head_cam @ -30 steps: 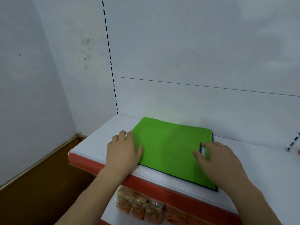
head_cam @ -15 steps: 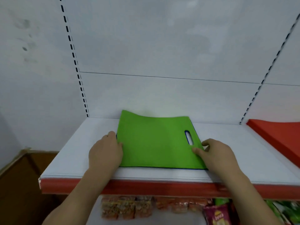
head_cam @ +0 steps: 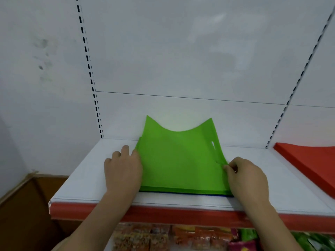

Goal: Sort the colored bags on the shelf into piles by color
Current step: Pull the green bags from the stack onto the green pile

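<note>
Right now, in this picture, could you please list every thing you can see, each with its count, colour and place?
green bags: a thin stack, exact count unclear, green, middle of the shelf, far corners curled upward
blue layer: one thin edge, dark blue, under the green stack at its front edge
red bags: one flat pile, red, right end of the shelf
shelf: one, white top with a red front strip
snack packets: several, orange, red, purple and green, on the level below
back panel: white, with slotted uprights at left and right
left hand: one, gripping the stack's left edge
right hand: one, pinching the stack's right edge
</note>
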Demonstrator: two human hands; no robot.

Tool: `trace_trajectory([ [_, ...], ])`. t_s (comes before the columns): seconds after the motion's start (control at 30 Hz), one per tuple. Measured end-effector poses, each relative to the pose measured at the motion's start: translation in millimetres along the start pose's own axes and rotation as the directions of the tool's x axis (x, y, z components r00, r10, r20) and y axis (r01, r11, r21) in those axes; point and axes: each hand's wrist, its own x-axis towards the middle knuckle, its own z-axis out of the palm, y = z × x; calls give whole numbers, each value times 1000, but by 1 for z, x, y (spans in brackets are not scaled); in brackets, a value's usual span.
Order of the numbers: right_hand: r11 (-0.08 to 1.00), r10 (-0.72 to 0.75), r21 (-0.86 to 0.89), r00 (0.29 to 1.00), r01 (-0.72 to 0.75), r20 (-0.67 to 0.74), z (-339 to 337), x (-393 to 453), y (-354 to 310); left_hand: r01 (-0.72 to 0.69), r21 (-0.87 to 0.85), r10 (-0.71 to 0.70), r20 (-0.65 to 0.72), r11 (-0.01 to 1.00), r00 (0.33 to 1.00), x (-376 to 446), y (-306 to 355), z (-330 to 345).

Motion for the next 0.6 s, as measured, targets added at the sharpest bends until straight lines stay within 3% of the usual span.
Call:
trace_trajectory([
  [0.1,992,-8,121,998,16,-70,-5,2,1,-4,-94,-1,-50,996,999,2,0,-5],
  [0.17,973,-41,221,992,68,-121,-9,-1,0,24,-243,-50,-103,970,993,2,0,-10],
  [0.3,915,-77,369,968,164,-239,-18,-14,-2,-34,-561,-104,-213,827,972,-4,4,-17],
  [0.47,894,-131,353,914,276,-384,-25,-30,4,-114,-705,-128,-282,700,951,-12,12,-25],
  [0.6,922,-76,320,911,219,-406,-31,-43,13,-118,-738,-120,-261,664,958,-13,24,-26],
])
